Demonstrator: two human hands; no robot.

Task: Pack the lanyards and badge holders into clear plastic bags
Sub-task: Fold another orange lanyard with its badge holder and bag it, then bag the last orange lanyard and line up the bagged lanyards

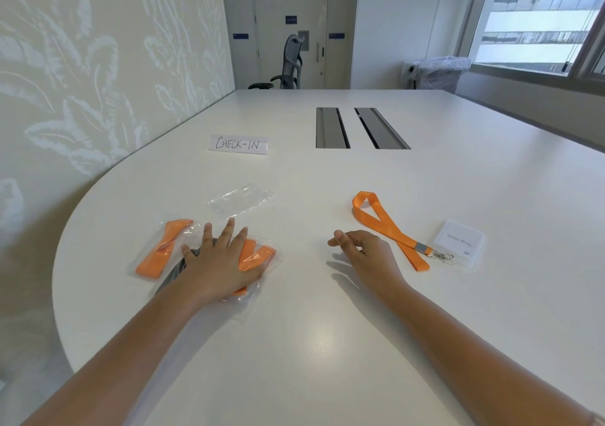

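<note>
Two clear bags with folded orange lanyards inside lie at the left of the white table (327, 344). One packed bag (160, 250) lies farthest left. My left hand (219, 265) rests flat, fingers spread, on the other packed bag (258, 255). An empty clear bag (239, 200) lies just beyond them. A loose orange lanyard (386, 229) with a metal clip stretches out at the right, its clip beside a clear badge holder (458, 242) with a white card. My right hand (363, 252) hovers left of that lanyard, fingers loosely curled, holding nothing.
A paper sign reading CHECK-IN (238, 144) lies farther back. Two cable slots (360, 128) are set into the table's middle. An office chair (288, 65) stands at the far end, a patterned wall runs along the left, and a lined bin (438, 72) stands by the window.
</note>
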